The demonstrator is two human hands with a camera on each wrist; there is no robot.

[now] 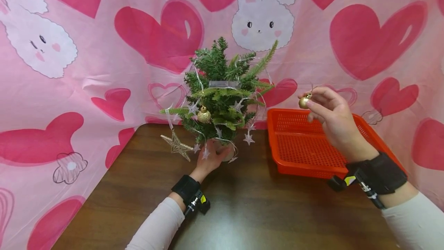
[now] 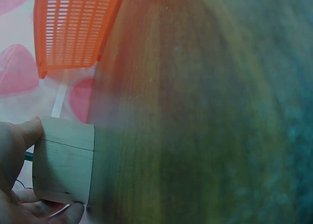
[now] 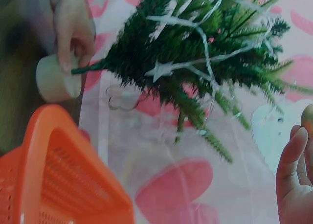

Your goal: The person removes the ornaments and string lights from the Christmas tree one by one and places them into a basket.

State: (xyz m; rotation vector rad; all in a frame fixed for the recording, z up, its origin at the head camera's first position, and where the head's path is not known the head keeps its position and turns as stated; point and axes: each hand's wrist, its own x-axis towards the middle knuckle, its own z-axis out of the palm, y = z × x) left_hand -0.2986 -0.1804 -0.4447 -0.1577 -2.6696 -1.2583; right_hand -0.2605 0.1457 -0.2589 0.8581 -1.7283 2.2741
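A small artificial Christmas tree point(image 1: 216, 65) stands on the table, wound with clear star string lights. My left hand point(image 1: 208, 161) grips its round wooden base point(image 2: 63, 160), thumb on one side and fingers on the other in the left wrist view. Off to the right, above the basket, my right hand point(image 1: 334, 120) pinches a small gold bauble point(image 1: 303, 102) between thumb and fingers, its hanging loop upward. A glittery gold bauble point(image 1: 204, 115) hangs at the tree's front. From a left branch dangles a gold star ornament point(image 1: 177, 146).
An orange plastic basket point(image 1: 312, 169) sits right of the tree, under my right hand. A clear plastic box point(image 1: 224, 84) lies among the tree's front branches. Behind the brown wooden table point(image 1: 263, 211) hangs a pink cloth point(image 1: 138, 88) with hearts and rabbits.
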